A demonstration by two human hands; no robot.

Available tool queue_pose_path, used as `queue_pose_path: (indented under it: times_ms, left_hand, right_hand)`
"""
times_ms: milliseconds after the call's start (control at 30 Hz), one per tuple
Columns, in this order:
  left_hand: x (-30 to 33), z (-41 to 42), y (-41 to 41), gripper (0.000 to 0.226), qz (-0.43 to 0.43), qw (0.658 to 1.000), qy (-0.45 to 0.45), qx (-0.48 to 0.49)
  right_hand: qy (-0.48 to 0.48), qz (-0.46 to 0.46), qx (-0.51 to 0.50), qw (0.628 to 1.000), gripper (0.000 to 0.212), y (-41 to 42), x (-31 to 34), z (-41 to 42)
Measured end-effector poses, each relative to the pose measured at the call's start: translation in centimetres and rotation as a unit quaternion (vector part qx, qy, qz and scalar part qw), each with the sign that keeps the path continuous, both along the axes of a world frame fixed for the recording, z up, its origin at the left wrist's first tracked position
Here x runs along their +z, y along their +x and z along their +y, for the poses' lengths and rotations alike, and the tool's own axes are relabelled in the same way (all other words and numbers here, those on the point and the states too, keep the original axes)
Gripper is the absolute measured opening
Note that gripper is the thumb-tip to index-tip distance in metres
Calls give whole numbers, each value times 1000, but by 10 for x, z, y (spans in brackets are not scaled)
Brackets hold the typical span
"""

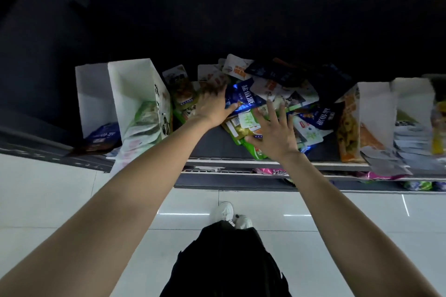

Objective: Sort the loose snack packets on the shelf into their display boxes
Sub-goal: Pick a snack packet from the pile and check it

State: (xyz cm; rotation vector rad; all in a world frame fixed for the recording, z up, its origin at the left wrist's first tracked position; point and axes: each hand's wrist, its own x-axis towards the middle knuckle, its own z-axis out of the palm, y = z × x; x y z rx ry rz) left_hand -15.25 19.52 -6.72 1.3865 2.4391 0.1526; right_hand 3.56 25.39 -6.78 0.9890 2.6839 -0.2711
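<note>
right hand splayed on green packet | left hand flat on blue packet

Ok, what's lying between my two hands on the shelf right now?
In the head view, a blue snack packet lies between the left hand and the right hand, with a white-and-green packet just below it.

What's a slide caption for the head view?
Both hands, left and right, reach open into loose snack packets between display boxes.
</note>
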Motion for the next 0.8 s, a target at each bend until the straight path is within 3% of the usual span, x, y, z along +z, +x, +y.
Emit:
queue_pose_path:
  times_ms: [133, 300, 367, 500, 567, 633, 733, 800]
  left_hand:
    - [2, -5, 6, 73, 37, 999, 19, 2]
    - [12, -28, 27, 73, -77, 995, 1, 66]
    - [28, -39, 35, 65, -130, 989, -1, 69]
    - [80, -79, 51, 54, -207, 978, 27, 8]
    - [110, -105, 56, 46, -205, 976, 53, -44]
    - [134, -132, 56, 38, -175, 979, 81, -69]
    - [156, -170, 47, 33, -95, 976, 184, -68]
    - [162, -193, 37, 35, -44, 962, 267, -42]
  right_hand:
    - [-5, 2, -7, 1000, 76, 1, -1, 1]
    - [-45, 46, -45, 997, 65, 10, 7, -5]
    - [-71, 141, -84, 984, 62, 17, 15, -9]
    - [-153, 330, -139, 921, 83, 31, 53, -28]
    - [-262, 343, -155, 889, 88, 37, 78, -41]
    - [-360, 353, -164, 848, 74, 44, 102, -51]
    - [-331, 362, -109, 864, 28, 37, 126, -72]
    - [-295, 393, -91, 866, 36, 22, 138, -90]
